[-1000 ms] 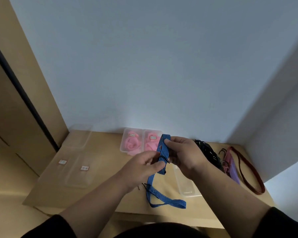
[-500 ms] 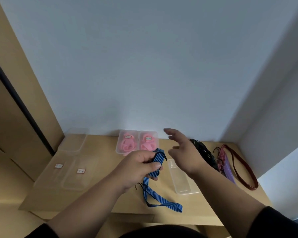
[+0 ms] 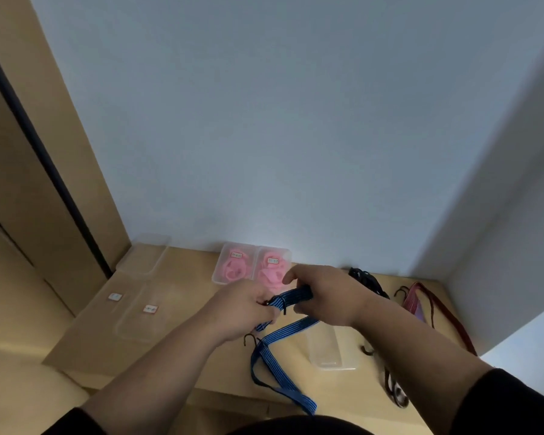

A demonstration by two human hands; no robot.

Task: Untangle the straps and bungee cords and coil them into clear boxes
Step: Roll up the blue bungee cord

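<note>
The left hand (image 3: 244, 309) is gripping one end of a folded bundle of blue striped bungee cord (image 3: 274, 368), fingers curled round it, while the right hand (image 3: 324, 295) is closing over the other end of the same bundle — the two hands are sitting close together above the worktop (image 3: 186, 350), joined by that short blue stretch. From the left hand's grip the rest of the cord is hanging down, looping across the wood and trailing over the near edge towards the person. A small dark hook (image 3: 249, 338) is showing just below the left hand.

Just under the right wrist an open clear box (image 3: 327, 353) is lying on the worktop, with a run of the blue cord crossing its far end. Behind the hands, against the wall, two clear boxes are standing side by side, touching, each holding a pink coil — the left pink box (image 3: 233, 266) and the right pink box (image 3: 272, 268) — and each is wearing a small label. Off to the left, flat clear lids (image 3: 139, 312) with labels are lying on the wood, and another clear box (image 3: 146, 257) is sitting in the back corner.

To the right, a black cord tangle (image 3: 366, 279) is lying partly behind the right forearm, and beyond it a maroon strap (image 3: 443, 312) is curving along the worktop beside something pink and purple that I cannot make out.
</note>
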